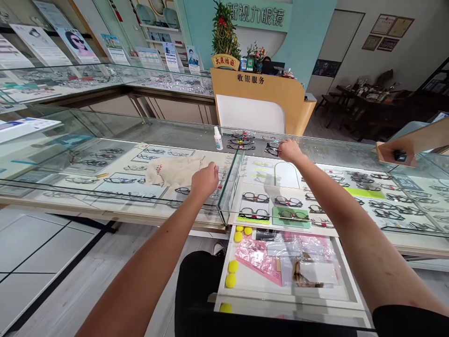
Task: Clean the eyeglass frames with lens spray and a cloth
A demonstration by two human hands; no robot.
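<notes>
- On my feed, the right hand [289, 150] reaches far across the counter, fingers bent in and closed on the near end of the dark-framed glasses [272, 149]; gripping the edge probably spares the lenses from fingerprints.
- Those glasses sit over the glass top, right of the row of frames [241, 142]; the row's close, parallel setting looks meant to keep each pair apart and easy to lift.
- I have the left hand [206, 179] curled into a loose fist, thumb uppermost, at the right end of the pale cloth [175, 171]. I cannot tell whether it grips anything (the knuckles hide its palm from me).
- The white spray bottle [218, 139] stands upright between cloth and row, presumably to be within either hand's reach.
- Below, the pulled-out drawer [227, 248] holds packets [259, 257] and yellow discs [230, 281], likely small stock stored beneath the display.
</notes>
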